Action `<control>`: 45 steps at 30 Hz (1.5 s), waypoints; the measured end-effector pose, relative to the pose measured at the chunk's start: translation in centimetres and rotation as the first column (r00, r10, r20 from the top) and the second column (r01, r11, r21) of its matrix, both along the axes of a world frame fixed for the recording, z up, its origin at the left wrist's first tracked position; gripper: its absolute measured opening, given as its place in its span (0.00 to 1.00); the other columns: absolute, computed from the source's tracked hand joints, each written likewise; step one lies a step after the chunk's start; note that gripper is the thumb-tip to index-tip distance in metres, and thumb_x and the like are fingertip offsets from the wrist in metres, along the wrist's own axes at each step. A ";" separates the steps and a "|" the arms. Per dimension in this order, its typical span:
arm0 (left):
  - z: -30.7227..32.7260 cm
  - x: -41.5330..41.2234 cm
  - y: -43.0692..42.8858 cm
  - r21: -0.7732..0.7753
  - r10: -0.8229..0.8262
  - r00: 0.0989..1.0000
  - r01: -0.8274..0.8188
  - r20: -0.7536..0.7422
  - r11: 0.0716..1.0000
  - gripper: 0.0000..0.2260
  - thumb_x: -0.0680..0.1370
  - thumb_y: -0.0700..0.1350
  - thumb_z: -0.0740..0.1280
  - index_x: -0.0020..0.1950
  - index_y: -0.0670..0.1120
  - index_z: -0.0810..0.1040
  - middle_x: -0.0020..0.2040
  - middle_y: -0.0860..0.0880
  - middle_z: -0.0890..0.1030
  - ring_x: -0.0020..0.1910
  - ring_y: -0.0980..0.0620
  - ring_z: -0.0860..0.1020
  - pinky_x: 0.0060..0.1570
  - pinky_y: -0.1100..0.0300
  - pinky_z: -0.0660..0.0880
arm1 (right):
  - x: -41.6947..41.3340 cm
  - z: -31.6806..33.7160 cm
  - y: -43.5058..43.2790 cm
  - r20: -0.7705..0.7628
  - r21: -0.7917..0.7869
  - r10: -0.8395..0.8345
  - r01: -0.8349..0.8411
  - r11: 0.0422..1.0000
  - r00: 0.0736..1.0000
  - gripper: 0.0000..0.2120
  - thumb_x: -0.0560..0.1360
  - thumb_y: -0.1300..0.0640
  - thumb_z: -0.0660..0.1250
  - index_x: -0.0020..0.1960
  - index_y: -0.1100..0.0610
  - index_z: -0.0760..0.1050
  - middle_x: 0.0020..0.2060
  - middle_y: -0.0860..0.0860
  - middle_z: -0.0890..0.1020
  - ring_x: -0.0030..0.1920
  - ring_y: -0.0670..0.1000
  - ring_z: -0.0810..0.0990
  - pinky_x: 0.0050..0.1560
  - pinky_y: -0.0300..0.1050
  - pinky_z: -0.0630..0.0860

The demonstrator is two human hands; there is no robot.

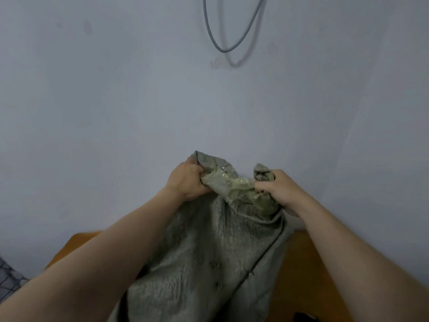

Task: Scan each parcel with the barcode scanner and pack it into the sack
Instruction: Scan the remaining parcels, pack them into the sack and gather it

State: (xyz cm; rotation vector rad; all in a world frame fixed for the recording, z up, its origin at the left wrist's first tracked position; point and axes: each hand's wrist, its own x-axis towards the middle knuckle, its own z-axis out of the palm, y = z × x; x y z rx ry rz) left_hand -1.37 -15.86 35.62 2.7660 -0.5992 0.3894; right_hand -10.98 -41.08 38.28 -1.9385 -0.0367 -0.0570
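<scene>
A grey-green woven sack (pixel 209 256) stands upright in front of me, its body bulging down between my forearms. My left hand (pixel 188 180) grips the left side of the sack's bunched mouth. My right hand (pixel 281 189) grips the right side of the mouth, fingers curled into the cloth. Between the two hands the crumpled, shinier inner lining of the mouth (pixel 234 184) shows. No parcel and no barcode scanner can be seen; whatever is inside the sack is hidden.
A brown wooden table (pixel 304 263) lies under the sack against a pale wall (pixel 116 101). A grey cable loop (pixel 229 26) hangs on the wall above. A dark object (pixel 304 318) sits at the bottom edge, and checked cloth (pixel 9 282) at the lower left.
</scene>
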 end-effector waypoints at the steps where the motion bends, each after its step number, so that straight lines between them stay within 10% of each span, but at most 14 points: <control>1: 0.8 -0.1 0.3 -0.069 -0.023 1.000 0.023 -0.008 0.997 0.36 0.62 0.74 0.74 0.55 0.47 0.76 0.58 0.45 0.72 0.52 0.45 0.76 0.55 0.53 0.74 | 0.0 0.1 0.4 0.021 0.105 -0.031 0.028 0.994 0.999 0.12 0.70 0.64 0.72 0.32 0.56 0.73 0.28 0.50 0.78 0.34 0.52 0.77 0.37 0.43 0.70; 7: 2.5 -1.0 1.4 -0.168 -0.264 0.962 0.251 -0.063 0.953 0.44 0.53 0.70 0.82 0.55 0.52 0.62 0.58 0.52 0.67 0.53 0.50 0.74 0.53 0.52 0.74 | -0.7 2.6 4.2 0.004 0.747 0.027 -0.021 0.665 1.000 0.10 0.67 0.59 0.66 0.28 0.56 0.79 0.28 0.53 0.80 0.29 0.52 0.81 0.34 0.41 0.78; 16: 5.0 -1.8 3.0 -0.212 -0.301 0.950 0.279 -0.079 0.937 0.24 0.71 0.44 0.80 0.65 0.46 0.78 0.63 0.47 0.82 0.63 0.48 0.78 0.59 0.57 0.72 | -1.4 4.6 6.6 0.102 0.730 -0.009 -0.069 0.680 0.995 0.19 0.71 0.47 0.65 0.55 0.59 0.79 0.44 0.54 0.83 0.45 0.53 0.83 0.45 0.45 0.80; 20: 7.7 -2.6 4.8 -0.272 -0.267 0.961 0.238 -0.077 0.933 0.21 0.71 0.41 0.75 0.63 0.47 0.78 0.62 0.47 0.82 0.63 0.46 0.79 0.61 0.53 0.74 | -1.4 5.2 8.0 0.201 0.232 0.032 -0.079 0.970 0.979 0.50 0.61 0.38 0.81 0.77 0.46 0.62 0.69 0.49 0.72 0.66 0.47 0.75 0.66 0.42 0.73; 23: 9.8 -4.6 4.6 -0.311 -0.427 0.900 0.383 -0.085 0.870 0.15 0.71 0.38 0.73 0.55 0.49 0.77 0.53 0.52 0.83 0.54 0.53 0.81 0.56 0.56 0.77 | -0.8 5.0 9.8 0.321 -0.134 0.162 -0.124 0.983 0.933 0.63 0.54 0.41 0.87 0.80 0.37 0.55 0.72 0.46 0.67 0.72 0.43 0.69 0.73 0.42 0.66; 29: 8.6 -6.5 8.7 -0.515 -0.331 0.921 0.186 -0.205 0.837 0.31 0.68 0.37 0.82 0.64 0.50 0.70 0.53 0.46 0.79 0.46 0.52 0.80 0.49 0.57 0.78 | -0.2 3.5 10.3 0.382 -0.254 0.094 0.007 0.967 0.919 0.24 0.60 0.58 0.84 0.50 0.47 0.78 0.44 0.45 0.83 0.45 0.46 0.81 0.45 0.38 0.76; 34: 4.5 -7.7 11.9 0.093 0.197 0.817 -0.175 -0.542 0.980 0.34 0.74 0.63 0.75 0.76 0.50 0.71 0.73 0.48 0.73 0.71 0.42 0.73 0.65 0.45 0.75 | -0.2 2.3 10.0 0.317 -0.022 -0.127 0.141 0.990 0.940 0.19 0.66 0.63 0.81 0.49 0.50 0.76 0.44 0.48 0.83 0.42 0.49 0.81 0.40 0.40 0.73; 37: 4.2 -8.0 12.7 -0.144 0.100 0.700 -0.281 -0.707 0.949 0.15 0.83 0.53 0.67 0.67 0.49 0.78 0.65 0.46 0.81 0.60 0.42 0.81 0.51 0.42 0.84 | -0.2 2.2 9.7 0.262 0.041 -0.184 0.180 0.983 0.947 0.21 0.68 0.61 0.80 0.56 0.51 0.76 0.51 0.49 0.82 0.48 0.50 0.80 0.42 0.43 0.73; 41: 5.6 -7.8 10.8 -0.516 -0.001 0.858 -0.308 -0.514 0.800 0.02 0.85 0.40 0.62 0.56 0.45 0.74 0.51 0.42 0.79 0.48 0.42 0.80 0.42 0.48 0.80 | -0.2 2.2 10.4 0.187 0.014 -0.107 0.106 0.994 0.977 0.21 0.69 0.62 0.79 0.58 0.51 0.77 0.51 0.49 0.82 0.44 0.50 0.80 0.40 0.41 0.73; 45: 6.0 -10.0 7.0 -0.736 -0.233 0.913 -0.099 -0.335 0.670 0.11 0.82 0.35 0.64 0.61 0.48 0.72 0.54 0.43 0.81 0.49 0.47 0.80 0.50 0.47 0.78 | -0.5 1.6 11.8 0.135 0.076 -0.082 0.073 0.994 0.987 0.16 0.69 0.64 0.77 0.54 0.52 0.80 0.47 0.52 0.85 0.44 0.53 0.85 0.42 0.43 0.78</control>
